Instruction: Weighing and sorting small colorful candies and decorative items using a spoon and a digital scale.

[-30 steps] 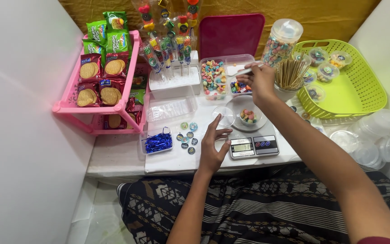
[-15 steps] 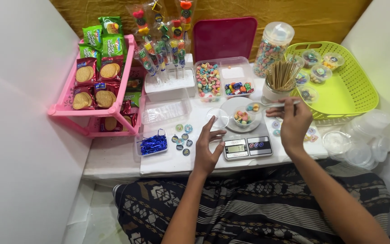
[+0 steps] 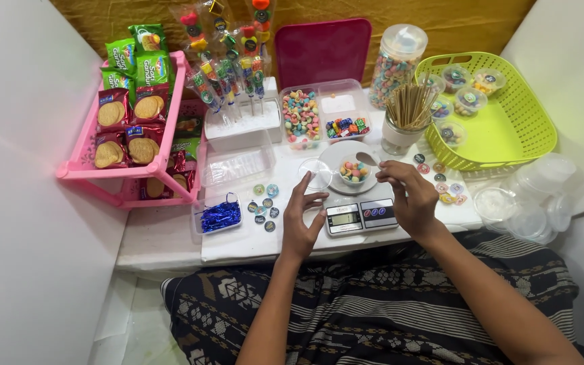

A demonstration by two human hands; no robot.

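Observation:
My right hand (image 3: 408, 198) holds a small white spoon (image 3: 368, 159) just right of a clear cup of coloured candies (image 3: 354, 171). The cup stands on the round pan of a small digital scale (image 3: 361, 215). My left hand (image 3: 301, 220) rests on the white table with fingers spread, beside the scale's left edge, fingertips near a clear round lid (image 3: 315, 172). Behind the scale sits a divided clear box of coloured candies (image 3: 301, 116).
A pink rack of biscuit packets (image 3: 130, 135) stands at the left. Candy skewers (image 3: 234, 81) stand in a white block. A jar of sticks (image 3: 405, 118), a candy jar (image 3: 395, 64), a green basket of filled cups (image 3: 501, 115), round stickers (image 3: 265, 203), blue ties (image 3: 219, 215) and stacked lids (image 3: 535, 196) surround the scale.
My right hand came back from the candy box at the rear to the cup on the scale, carrying the spoon. My left hand stayed beside the scale.

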